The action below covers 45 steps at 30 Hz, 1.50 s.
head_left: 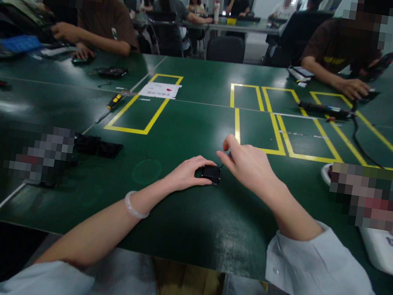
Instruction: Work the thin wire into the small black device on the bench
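Note:
A small black box-like part [211, 173] with small light spots at its corners sits on the green table in front of me. My left hand [192, 172] is closed on it from the left, thumb on the near side and fingers on the far side. Just above its right end is my right hand [244, 162], thumb and index finger closed together. Below those fingertips a thin dark piece shows against the part's far right corner; it is too small to name.
Black parts [98, 146] lie at the left, with a yellow-and-black screwdriver [114, 102] beyond. Yellow tape outlines [147, 130] and a paper sheet [160, 90] mark the green table [177, 223]. A white device [385, 252] lies right. People work opposite.

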Tool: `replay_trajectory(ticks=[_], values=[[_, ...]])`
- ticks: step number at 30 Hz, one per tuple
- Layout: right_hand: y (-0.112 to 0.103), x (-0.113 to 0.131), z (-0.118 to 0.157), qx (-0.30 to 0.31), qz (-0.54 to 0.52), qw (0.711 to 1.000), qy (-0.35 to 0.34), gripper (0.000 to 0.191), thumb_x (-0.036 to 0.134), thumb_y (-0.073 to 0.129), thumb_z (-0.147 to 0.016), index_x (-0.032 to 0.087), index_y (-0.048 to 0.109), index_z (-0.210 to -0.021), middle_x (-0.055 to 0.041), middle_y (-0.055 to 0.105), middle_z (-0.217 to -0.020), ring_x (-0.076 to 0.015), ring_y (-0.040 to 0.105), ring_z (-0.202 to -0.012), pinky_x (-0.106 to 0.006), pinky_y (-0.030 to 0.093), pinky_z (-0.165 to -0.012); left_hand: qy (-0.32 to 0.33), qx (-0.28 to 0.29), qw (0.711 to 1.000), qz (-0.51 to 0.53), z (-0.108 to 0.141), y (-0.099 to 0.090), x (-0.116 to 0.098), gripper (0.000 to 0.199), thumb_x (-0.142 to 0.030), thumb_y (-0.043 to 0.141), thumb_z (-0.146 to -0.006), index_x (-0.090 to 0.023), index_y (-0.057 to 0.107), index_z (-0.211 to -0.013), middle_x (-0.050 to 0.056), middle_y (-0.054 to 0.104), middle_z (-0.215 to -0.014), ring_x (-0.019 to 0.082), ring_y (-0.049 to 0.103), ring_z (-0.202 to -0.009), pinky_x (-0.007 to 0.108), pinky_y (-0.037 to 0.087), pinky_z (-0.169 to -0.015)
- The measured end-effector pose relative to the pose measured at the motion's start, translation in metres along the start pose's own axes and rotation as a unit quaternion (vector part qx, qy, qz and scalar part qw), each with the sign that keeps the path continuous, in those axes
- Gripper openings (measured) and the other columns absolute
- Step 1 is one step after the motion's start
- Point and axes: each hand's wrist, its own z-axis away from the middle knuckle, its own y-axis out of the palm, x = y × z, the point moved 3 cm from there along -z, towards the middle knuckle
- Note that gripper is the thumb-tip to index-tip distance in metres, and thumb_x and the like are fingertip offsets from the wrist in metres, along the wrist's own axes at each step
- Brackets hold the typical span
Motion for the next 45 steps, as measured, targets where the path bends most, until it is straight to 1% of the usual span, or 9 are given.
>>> replay_trajectory(ticks=[5,11,16,19,25,30,35,40,45], values=[[-0.0006,0.0002,-0.0003,0.001,-0.001,1.0,0.003,0.033,0.045,0.031,-0.097,0.02,0.049,-0.108,-0.0039,0.07,-0.081,-0.0207,0.064,-0.073,-0.027,0.02,-0.053,-0.005,0.002,1.0,-0.001,0.0001,-0.0009,-0.0027,0.044,-0.047,0.062,-0.085,-0.025,0.057,-0.122,0.005,0.059,-0.111,0.023,0.058,-0.102,0.035,0.044,-0.092],[0.0,-0.0001,0.0001,0.009,0.014,1.0,0.013,0.029,0.035,0.028,-0.097,0.02,0.048,-0.112,-0.0054,0.07,-0.082,-0.0192,0.062,-0.067,-0.027,0.021,-0.053,-0.008,-0.002,1.0,0.007,0.0002,-0.0014,-0.0043,0.038,-0.044,0.058,-0.089,-0.024,0.058,-0.121,0.004,0.06,-0.109,0.021,0.058,-0.102,0.033,0.043,-0.091],[-0.0004,0.0,0.0008,0.001,0.004,1.0,0.015,0.026,0.03,0.032,-0.094,0.02,0.047,-0.112,-0.0051,0.07,-0.083,-0.0188,0.062,-0.067,-0.027,0.021,-0.053,-0.012,-0.003,1.0,0.001,-0.0003,-0.0016,-0.0049,0.038,-0.045,0.056,-0.089,-0.024,0.058,-0.121,0.003,0.06,-0.107,0.02,0.058,-0.1,0.032,0.044,-0.09],[-0.0006,-0.0003,0.0013,-0.004,-0.003,1.0,0.006,0.025,0.032,0.033,-0.094,0.02,0.047,-0.111,-0.0044,0.069,-0.082,-0.019,0.062,-0.068,-0.027,0.021,-0.052,-0.013,0.0,1.0,0.002,-0.0002,-0.0018,-0.0054,0.039,-0.046,0.056,-0.089,-0.024,0.058,-0.121,0.004,0.06,-0.108,0.021,0.058,-0.101,0.033,0.044,-0.091],[0.0001,-0.0013,0.0013,-0.005,-0.001,1.0,-0.003,0.031,0.043,0.032,-0.096,0.02,0.047,-0.108,-0.0043,0.069,-0.079,-0.021,0.064,-0.071,-0.027,0.02,-0.052,-0.01,-0.008,1.0,0.009,0.0006,-0.0016,-0.0038,0.038,-0.044,0.057,-0.089,-0.024,0.058,-0.121,0.004,0.06,-0.108,0.021,0.058,-0.1,0.033,0.044,-0.091],[0.0016,-0.0021,0.0002,0.01,0.011,1.0,0.005,0.026,0.036,0.032,-0.096,0.02,0.048,-0.11,-0.0048,0.07,-0.08,-0.0199,0.063,-0.068,-0.027,0.019,-0.052,-0.007,-0.007,1.0,0.009,0.0003,-0.0012,-0.0038,0.037,-0.044,0.057,-0.089,-0.024,0.058,-0.12,0.004,0.06,-0.108,0.021,0.058,-0.101,0.032,0.044,-0.091],[0.0021,-0.003,-0.0001,-0.008,0.003,1.0,0.0,0.026,0.032,0.033,-0.094,0.019,0.047,-0.112,-0.005,0.069,-0.083,-0.0195,0.063,-0.068,-0.027,0.019,-0.051,-0.009,-0.008,1.0,0.006,-0.0001,-0.0017,-0.0043,0.038,-0.046,0.057,-0.089,-0.024,0.059,-0.12,0.004,0.06,-0.106,0.021,0.059,-0.1,0.033,0.044,-0.09],[0.0015,-0.0031,0.0005,-0.011,0.004,1.0,-0.007,0.025,0.033,0.033,-0.095,0.02,0.048,-0.11,-0.005,0.069,-0.083,-0.0188,0.062,-0.067,-0.027,0.019,-0.051,-0.008,-0.005,1.0,0.005,0.0005,-0.002,-0.0049,0.039,-0.046,0.056,-0.089,-0.024,0.058,-0.121,0.005,0.06,-0.108,0.021,0.058,-0.1,0.034,0.044,-0.091],[0.0001,-0.0025,0.0016,-0.011,0.0,1.0,-0.009,0.027,0.039,0.034,-0.096,0.02,0.048,-0.108,-0.0045,0.069,-0.082,-0.0201,0.063,-0.071,-0.027,0.02,-0.052,-0.011,-0.004,1.0,0.006,0.001,-0.0028,-0.0061,0.039,-0.045,0.055,-0.089,-0.023,0.058,-0.121,0.005,0.06,-0.108,0.022,0.058,-0.101,0.035,0.044,-0.092]])
